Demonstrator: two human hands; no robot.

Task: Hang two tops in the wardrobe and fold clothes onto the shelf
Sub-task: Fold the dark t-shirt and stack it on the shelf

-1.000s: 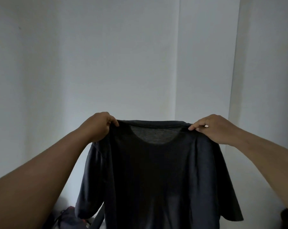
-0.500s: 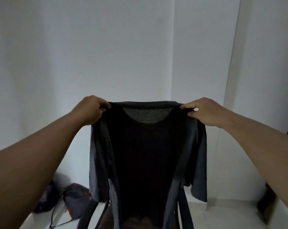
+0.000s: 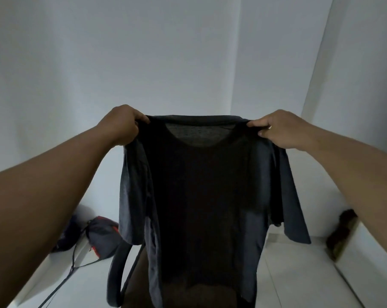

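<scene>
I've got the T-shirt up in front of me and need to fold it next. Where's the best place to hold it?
Hold the T-shirt at the shoulder seams beside the collar, from above, as the left hand and right hand do now. Gripped there, the collar stretches level and the body and sleeves hang straight, probably easiest to lay flat.

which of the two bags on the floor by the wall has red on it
The grey bag nearer the dark t-shirt, with red trim and a long strap. The darker bag to its left shows no red.
</scene>
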